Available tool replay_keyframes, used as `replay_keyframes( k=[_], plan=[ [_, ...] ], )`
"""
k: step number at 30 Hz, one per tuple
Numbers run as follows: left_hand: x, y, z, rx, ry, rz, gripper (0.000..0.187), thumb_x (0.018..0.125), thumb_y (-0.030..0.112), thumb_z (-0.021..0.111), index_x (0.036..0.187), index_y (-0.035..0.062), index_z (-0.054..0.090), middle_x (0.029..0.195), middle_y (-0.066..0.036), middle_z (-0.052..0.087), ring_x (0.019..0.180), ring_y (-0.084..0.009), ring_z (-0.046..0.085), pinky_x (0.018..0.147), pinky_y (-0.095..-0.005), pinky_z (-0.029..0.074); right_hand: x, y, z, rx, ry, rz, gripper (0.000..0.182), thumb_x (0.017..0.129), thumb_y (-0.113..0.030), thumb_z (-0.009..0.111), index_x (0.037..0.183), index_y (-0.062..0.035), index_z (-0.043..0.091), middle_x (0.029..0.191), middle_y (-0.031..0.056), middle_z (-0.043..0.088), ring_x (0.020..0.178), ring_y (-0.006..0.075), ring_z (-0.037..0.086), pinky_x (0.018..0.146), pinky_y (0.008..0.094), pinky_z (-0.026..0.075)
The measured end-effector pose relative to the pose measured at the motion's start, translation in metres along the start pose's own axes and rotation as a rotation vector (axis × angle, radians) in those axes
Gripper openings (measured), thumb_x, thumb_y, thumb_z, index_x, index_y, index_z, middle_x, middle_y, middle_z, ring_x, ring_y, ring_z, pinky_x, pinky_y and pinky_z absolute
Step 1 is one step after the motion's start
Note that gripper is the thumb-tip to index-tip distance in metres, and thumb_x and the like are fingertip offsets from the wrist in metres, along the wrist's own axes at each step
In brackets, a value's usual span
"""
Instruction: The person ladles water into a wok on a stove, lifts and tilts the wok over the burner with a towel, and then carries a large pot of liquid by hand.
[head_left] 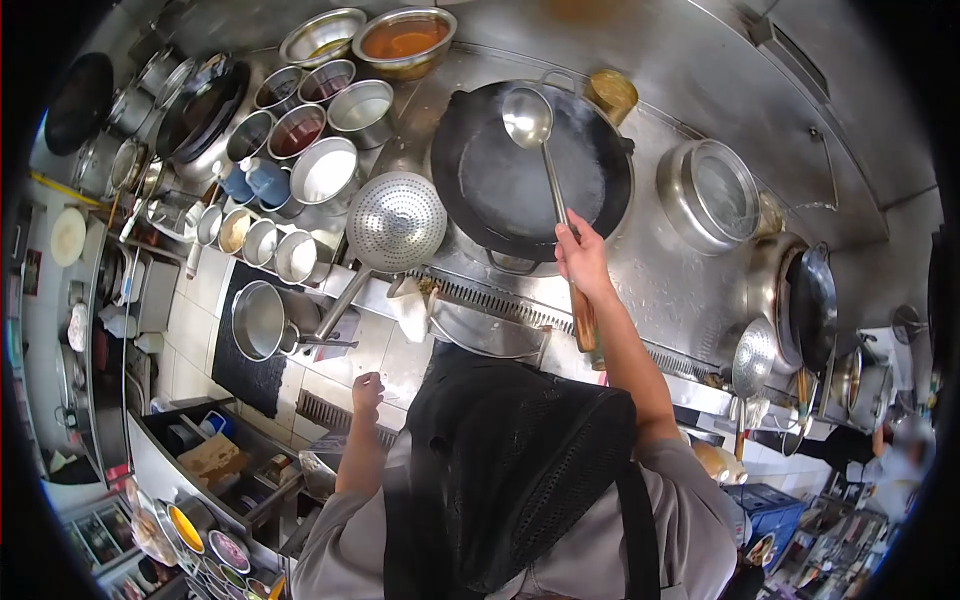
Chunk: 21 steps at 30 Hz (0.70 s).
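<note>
My right hand (583, 255) is closed around the long handle of a metal ladle (528, 118), whose end is wooden. The ladle's bowl is over the far part of a large black wok (480, 175). A haze lies over the wok's inside, so its contents are hard to make out. My left hand (367, 392) hangs low at my left side, fingers loosely bent, with nothing visible in it. Nearest to it are a metal pot (260, 322) and a large perforated strainer (396, 220), which rests left of the wok with its handle toward me.
Left of the wok stand several metal containers, one with white contents (324, 172), and a bowl of orange liquid (405, 42). A metal pot of clear liquid (722, 190) stands to the right. Another strainer (754, 358) and wok (812, 300) are farther right. A person (900, 465) stands at far right.
</note>
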<state>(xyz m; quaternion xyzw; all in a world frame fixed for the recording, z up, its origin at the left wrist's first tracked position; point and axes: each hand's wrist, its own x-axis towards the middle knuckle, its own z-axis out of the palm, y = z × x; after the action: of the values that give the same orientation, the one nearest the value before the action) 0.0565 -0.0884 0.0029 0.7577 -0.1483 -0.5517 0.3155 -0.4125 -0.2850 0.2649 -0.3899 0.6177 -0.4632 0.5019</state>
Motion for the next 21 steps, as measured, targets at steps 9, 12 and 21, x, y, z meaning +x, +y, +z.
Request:
replay_keyframes(
  k=[9,12,21],
  plan=[
    [-0.03,-0.049,-0.032,-0.144,0.081,-0.135,0.023,0.084,0.016,0.061,0.103,0.0038,0.058,0.071,-0.001,0.052,0.058,-0.0091,0.051,0.043,-0.022,0.034,0.023,0.013,0.026,-0.015,-0.05,0.041,0.054,0.096,-0.025,0.057,0.142,-0.0022,0.039,0.06,0.0008,0.052,0.043,0.0093,0.046,0.04,0.0261,0.038],
    [-0.031,-0.059,-0.038,-0.108,0.015,-0.141,0.02,0.084,0.016,0.06,0.101,0.0041,0.058,0.071,-0.001,0.052,0.057,-0.0093,0.05,0.043,-0.0217,0.034,0.02,0.012,0.028,0.037,-0.06,0.086,0.053,0.096,-0.025,0.057,0.142,-0.0045,0.04,0.062,0.0019,0.053,0.043,0.0097,0.046,0.04,0.0257,0.038],
    [-0.008,-0.02,-0.034,-0.004,0.033,-0.094,0.028,0.09,0.028,0.064,0.109,0.0107,0.053,0.08,0.0,0.054,0.07,-0.012,0.054,0.057,-0.0277,0.042,-0.032,-0.008,-0.016,0.87,-0.121,0.157,0.021,0.1,-0.022,0.052,0.119,-0.0141,0.052,0.07,0.0053,0.055,0.043,0.0075,0.041,0.039,0.0228,0.034]
  ],
)
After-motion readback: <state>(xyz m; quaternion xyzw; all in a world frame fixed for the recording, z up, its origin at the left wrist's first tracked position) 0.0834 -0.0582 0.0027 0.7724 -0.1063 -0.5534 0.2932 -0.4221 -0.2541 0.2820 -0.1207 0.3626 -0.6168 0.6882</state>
